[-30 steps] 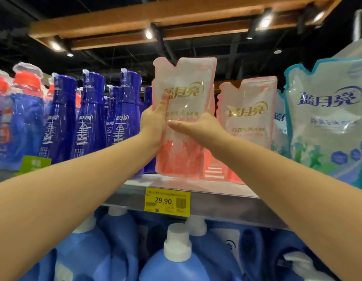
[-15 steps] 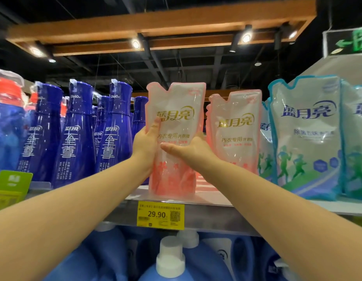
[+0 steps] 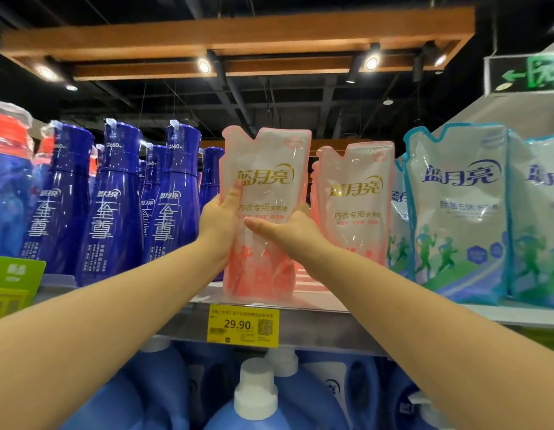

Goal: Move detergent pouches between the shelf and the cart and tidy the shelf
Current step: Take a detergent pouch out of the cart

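Both grips, left hand (image 3: pixel 220 220) and right hand (image 3: pixel 289 232), hold a soft pink plastic pouch (image 3: pixel 266 169) upright on the grey metal shelf (image 3: pixel 313 332); placing it looks almost done.

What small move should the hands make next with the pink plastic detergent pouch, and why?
Probably ease the pink plastic detergent pouch back: gripped by left hand and right hand, it stands at the grey shelf edge, ahead of its neighbouring pink pouch.

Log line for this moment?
left hand: grips pink plastic detergent pouch | right hand: grips it too | pouch: upright, front edge of grey metal shelf
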{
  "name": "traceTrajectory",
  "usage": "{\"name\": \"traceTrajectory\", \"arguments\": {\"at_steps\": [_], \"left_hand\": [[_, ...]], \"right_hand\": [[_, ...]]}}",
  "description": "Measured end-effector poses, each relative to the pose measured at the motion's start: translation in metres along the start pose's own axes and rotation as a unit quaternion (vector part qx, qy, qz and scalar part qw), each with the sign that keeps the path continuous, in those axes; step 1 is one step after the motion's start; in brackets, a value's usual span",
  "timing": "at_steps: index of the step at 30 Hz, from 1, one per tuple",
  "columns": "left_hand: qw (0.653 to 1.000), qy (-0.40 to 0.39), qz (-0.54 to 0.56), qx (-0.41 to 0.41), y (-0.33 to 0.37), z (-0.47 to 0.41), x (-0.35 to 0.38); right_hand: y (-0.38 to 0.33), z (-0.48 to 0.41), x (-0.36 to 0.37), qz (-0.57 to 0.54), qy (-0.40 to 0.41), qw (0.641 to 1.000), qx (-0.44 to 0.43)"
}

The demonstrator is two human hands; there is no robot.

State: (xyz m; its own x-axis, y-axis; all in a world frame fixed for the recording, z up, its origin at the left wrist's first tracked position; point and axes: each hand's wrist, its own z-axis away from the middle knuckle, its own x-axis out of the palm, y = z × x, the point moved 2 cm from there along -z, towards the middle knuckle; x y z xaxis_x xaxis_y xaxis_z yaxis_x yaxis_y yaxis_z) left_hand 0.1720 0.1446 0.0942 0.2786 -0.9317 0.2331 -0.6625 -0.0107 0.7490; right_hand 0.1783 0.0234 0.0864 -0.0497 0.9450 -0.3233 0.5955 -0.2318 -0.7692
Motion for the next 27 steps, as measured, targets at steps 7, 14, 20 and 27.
{"name": "traceTrajectory", "arguments": {"at_steps": [7, 14, 20, 27], "left_hand": [[1.0, -0.023, -0.008, -0.007, 0.001, 0.003, -0.002], [0.999, -0.042, 0.004, -0.021, 0.0, 0.005, -0.004], [0.999, -0.035, -0.005, -0.02, 0.002, 0.005, -0.004], [0.999, -0.005, -0.021, 0.037, 0.015, 0.009, -0.006]], "right_hand": [[0.0, 0.001, -0.001, -0.002, 0.032, 0.999, 0.001], [-0.001, 0.003, 0.001, -0.012, 0.027, 0.999, 0.013], [-0.005, 0.01, -0.005, -0.02, 0.046, 0.998, 0.036], [-0.017, 0.015, -0.009, -0.003, 0.096, 0.995, 0.031]]}}
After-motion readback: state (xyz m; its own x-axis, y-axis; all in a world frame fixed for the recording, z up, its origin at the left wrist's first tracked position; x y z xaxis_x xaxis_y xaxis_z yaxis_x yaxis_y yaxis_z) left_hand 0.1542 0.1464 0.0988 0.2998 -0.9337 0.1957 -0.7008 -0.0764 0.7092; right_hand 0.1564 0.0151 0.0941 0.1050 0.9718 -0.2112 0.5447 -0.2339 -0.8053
